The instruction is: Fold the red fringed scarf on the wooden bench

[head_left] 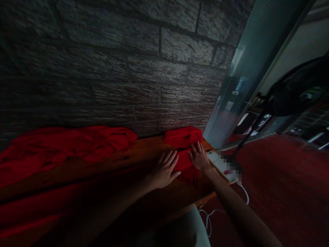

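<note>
One red cloth is looking soft, limp and light, probably creasing easily rather than slipping or breaking; its side edges are seeming the best places for taking hold. It is lying on the wooden counter, just nearer the person than a folded red bundle. Fingers of the left hand are resting open and spread at its left edge; those of the right hand are resting extended over its right side, neither closing around anything. How firmly they are pressing, I cannot tell.
</note>
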Demonstrator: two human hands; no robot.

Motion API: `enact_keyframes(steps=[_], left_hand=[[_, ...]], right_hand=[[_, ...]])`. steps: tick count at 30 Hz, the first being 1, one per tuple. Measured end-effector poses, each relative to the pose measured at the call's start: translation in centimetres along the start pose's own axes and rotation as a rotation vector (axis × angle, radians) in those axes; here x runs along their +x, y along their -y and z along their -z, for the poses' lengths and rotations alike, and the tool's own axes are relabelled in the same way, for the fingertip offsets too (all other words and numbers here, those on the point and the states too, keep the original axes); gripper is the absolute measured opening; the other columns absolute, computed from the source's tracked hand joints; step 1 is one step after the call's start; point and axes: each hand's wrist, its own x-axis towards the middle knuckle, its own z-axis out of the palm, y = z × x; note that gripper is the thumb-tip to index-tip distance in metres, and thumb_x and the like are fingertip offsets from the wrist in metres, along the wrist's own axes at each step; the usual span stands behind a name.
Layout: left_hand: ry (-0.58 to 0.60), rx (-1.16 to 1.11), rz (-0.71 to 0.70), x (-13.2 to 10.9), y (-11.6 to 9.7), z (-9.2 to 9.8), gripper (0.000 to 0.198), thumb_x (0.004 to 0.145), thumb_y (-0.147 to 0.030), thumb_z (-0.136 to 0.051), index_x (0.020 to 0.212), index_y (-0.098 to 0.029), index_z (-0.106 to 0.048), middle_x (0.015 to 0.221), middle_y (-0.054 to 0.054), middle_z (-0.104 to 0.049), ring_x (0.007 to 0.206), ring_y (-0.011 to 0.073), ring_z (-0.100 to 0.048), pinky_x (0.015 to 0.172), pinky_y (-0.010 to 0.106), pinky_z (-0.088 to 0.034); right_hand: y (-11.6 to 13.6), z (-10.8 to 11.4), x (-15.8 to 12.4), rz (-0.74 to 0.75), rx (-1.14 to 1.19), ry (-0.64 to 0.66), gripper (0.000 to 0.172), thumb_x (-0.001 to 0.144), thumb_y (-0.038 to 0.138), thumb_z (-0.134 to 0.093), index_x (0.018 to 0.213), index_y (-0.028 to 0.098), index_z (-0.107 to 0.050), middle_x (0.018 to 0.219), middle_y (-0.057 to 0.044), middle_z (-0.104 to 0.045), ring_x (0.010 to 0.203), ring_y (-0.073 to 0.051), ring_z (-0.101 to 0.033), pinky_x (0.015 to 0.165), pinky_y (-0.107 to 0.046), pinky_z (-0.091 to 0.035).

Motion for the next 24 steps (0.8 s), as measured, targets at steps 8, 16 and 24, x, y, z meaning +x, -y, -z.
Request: enact_keyframes(steps=[8, 16, 24], left_hand=[[0.02, -0.058, -0.029, 1.1, -1.9, -0.5, 0.075, 0.099, -0.058, -0.031, 0.153, -0.008, -0.031, 0.16, 0.018, -0.026, 0.15, 0.0308, -0.021, 0.121, 0.052, -0.016], [0.0, 0.012, 0.081, -0.1, -1.6, -1.5, 0.076, 0.097, -0.061, -0.034, 0.151, -0.007, -0.037, 0.159, 0.018, -0.03, 0.148, 0.0331, -0.024, 0.122, 0.048, -0.021], [0.034, 0.1, 0.163, -9.4, 3.5, 2.4, 0.065, 0.102, -0.054, -0.025, 0.153, -0.015, -0.036, 0.16, 0.011, -0.029, 0.148, 0.0258, -0.027, 0.122, 0.045, -0.024]], right_hand=[[-0.1, -0.6, -0.5, -0.053, -0.056, 0.138, 0.058, 0.102, 0.038, -0.035, 0.155, 0.014, -0.033, 0.161, -0.019, -0.02, 0.15, -0.033, -0.015, 0.118, -0.051, -0.022], [0.5, 0.3, -0.4, -0.117, -0.13, 0.262, 0.062, 0.104, 0.041, -0.027, 0.157, 0.01, -0.021, 0.162, -0.021, -0.011, 0.15, -0.033, -0.011, 0.12, -0.048, -0.019], [0.0, -0.3, -0.4, -0.102, -0.146, 0.282, 0.064, 0.102, 0.041, -0.022, 0.157, 0.008, -0.022, 0.162, -0.022, -0.014, 0.15, -0.034, -0.013, 0.119, -0.049, -0.021]])
